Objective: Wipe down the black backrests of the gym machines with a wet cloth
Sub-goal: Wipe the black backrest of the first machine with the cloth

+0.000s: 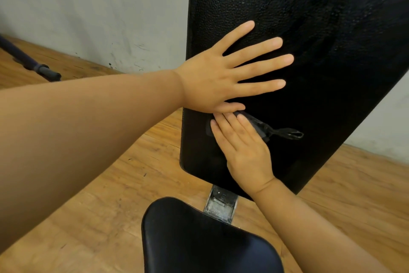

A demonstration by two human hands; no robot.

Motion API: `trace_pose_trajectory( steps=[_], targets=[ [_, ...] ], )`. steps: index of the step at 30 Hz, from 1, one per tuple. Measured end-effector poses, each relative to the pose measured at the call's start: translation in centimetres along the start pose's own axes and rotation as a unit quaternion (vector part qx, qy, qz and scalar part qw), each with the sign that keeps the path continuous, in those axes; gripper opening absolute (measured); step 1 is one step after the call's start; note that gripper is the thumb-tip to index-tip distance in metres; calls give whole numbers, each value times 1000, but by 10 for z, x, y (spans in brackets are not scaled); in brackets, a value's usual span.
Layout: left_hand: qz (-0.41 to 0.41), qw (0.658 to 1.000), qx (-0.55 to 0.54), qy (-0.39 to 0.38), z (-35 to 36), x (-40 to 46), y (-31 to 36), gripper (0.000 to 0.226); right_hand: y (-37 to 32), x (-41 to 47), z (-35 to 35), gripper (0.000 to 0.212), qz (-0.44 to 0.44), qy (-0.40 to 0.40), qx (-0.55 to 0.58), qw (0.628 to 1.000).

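A tall black padded backrest (309,29) fills the upper right, its textured surface showing wet smears. My left hand (223,73) lies flat on it with fingers spread wide and nothing held. Just below, my right hand (243,144) presses a dark wet cloth (261,127) against the lower backrest. The cloth is mostly hidden under my fingers, and a thin looped strand of it sticks out to the right.
A black seat pad (199,239) sits at the bottom centre, joined to the backrest by a worn metal bracket (221,204). The floor is wood-look planks (99,195). A grey scuffed wall (99,7) stands behind. A dark bar (28,60) lies at the far left.
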State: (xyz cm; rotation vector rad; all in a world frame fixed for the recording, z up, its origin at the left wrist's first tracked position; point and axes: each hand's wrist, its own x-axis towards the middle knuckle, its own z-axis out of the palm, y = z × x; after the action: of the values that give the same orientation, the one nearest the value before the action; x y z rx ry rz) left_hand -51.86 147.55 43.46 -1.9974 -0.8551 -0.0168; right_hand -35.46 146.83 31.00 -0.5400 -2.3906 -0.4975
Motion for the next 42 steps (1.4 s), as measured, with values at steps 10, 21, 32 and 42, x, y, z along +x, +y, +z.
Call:
trace_pose_trajectory(
  steps=[10, 21, 32, 42],
  targets=[
    [-10, 1000, -10, 1, 6, -6, 3, 65, -13, -30, 30, 47, -67, -26, -33, 997],
    [14, 1000, 12, -4, 4, -8, -3, 65, -13, -3, 14, 53, -33, -4, 7, 999],
    [12, 1000, 13, -7, 5, -8, -3, 63, -42, -16, 42, 45, -115, -75, -60, 989],
    [10, 1000, 3, -3, 5, -10, -4, 62, -42, 1, 38, 51, -83, -65, -33, 994]
  ],
)
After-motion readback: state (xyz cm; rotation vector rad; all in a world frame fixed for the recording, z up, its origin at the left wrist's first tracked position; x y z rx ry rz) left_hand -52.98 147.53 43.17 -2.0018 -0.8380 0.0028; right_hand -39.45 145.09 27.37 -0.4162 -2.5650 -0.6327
